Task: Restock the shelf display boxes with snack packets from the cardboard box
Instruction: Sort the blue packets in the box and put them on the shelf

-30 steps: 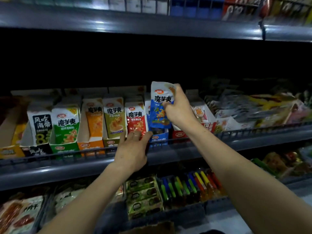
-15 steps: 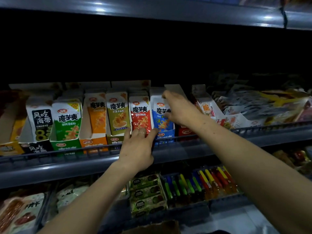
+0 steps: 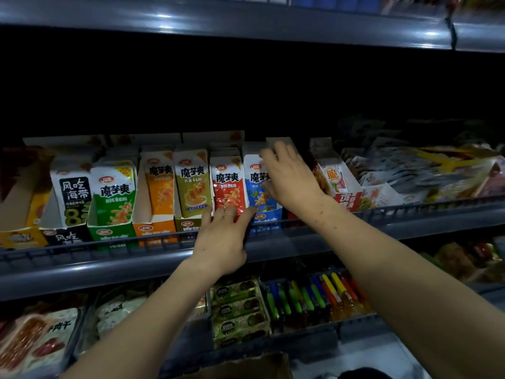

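Observation:
A row of open display boxes stands on the middle shelf [image 3: 82,266], each with upright snack packets. My right hand [image 3: 291,179] is at the blue snack packet [image 3: 254,184] standing in the blue display box [image 3: 269,218]; its fingers curl over the packet's top and its thumb lies on the front. My left hand [image 3: 222,239] rests flat against the front of the red display box, fingertips at the foot of the red packet [image 3: 228,187], holding nothing. A flap of the cardboard box [image 3: 246,365] shows at the bottom edge.
Green [image 3: 114,195], orange [image 3: 159,184] and olive [image 3: 192,184] packets fill the boxes to the left. A wire rail [image 3: 410,209] runs along the shelf front. Loose bags lie at the right [image 3: 426,170]. The lower shelf holds coloured tubes [image 3: 314,296] and more snacks.
My right hand lowered the blue packet from above the row into the blue box and now stays on it. My left hand stayed at the red box's front.

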Motion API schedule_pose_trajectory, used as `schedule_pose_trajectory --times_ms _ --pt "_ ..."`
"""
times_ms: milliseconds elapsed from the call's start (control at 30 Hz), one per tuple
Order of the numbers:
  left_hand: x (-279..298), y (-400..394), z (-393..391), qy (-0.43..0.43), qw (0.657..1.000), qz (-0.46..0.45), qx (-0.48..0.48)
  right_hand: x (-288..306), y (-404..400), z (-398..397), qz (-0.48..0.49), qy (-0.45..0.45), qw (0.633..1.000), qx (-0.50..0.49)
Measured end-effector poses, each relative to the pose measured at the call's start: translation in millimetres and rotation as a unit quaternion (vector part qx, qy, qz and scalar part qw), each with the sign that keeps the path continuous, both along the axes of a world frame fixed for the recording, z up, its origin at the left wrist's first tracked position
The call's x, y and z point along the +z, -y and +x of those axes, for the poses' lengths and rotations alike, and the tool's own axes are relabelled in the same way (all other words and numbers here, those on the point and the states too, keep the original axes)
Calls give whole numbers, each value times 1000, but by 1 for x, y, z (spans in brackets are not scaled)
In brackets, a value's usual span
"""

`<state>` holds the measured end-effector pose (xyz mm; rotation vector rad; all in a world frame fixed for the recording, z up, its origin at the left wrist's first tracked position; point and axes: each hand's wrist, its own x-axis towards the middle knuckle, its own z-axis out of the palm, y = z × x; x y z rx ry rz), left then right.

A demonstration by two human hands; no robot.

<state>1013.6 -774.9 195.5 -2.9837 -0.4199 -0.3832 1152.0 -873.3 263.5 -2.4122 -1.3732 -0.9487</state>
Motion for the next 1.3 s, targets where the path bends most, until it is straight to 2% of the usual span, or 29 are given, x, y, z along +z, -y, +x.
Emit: schedule_pose_trajectory --times_ms 100,167,233,300,400,500,600,700,833,967,1033,1100,1167,1200,1300 --pt "2 -3 -6 33 999 -23 -29 -11 13 -14 68 -141 986 61" --pt "1 -3 -18 103 993 -12 -64 -29 22 -29 71 -236 964 103" --pt "-8 -1 -39 181 978 -24 -102 -55 32 -48 71 -293 946 123" --pt "-27 4 -66 194 971 -66 -121 -84 43 -70 45 -339 932 118" --pt "-75 6 -105 102 968 -203 -106 -133 54 -98 -24 -413 903 117" --pt "-122 7 -140 -42 947 -317 -43 -192 57 -121 -105 -481 866 87" --pt "-167 4 -167 -167 917 -361 25 -260 62 -135 -200 -527 825 25" --pt "-205 3 -188 -232 892 -380 74 -330 74 -141 -253 -577 776 -25" --pt "-234 11 -210 -229 874 -411 125 -403 80 -148 -304 -597 740 -67" --pt "-255 22 -233 -186 840 -470 200 -471 76 -156 -289 -618 726 -86" --pt "-261 28 -245 -158 826 -490 231 -495 71 -157 -329 -602 724 -79" --pt "-262 34 -248 -158 820 -492 247 -511 64 -156 -415 -531 737 -51" --pt "-265 36 -247 -153 812 -502 255 -521 63 -157 -483 -407 776 0" --pt "-267 37 -246 -152 806 -509 261 -526 68 -160 -509 -366 779 19" --pt "-269 35 -244 -156 795 -519 273 -539 91 -179 -516 -307 799 2"
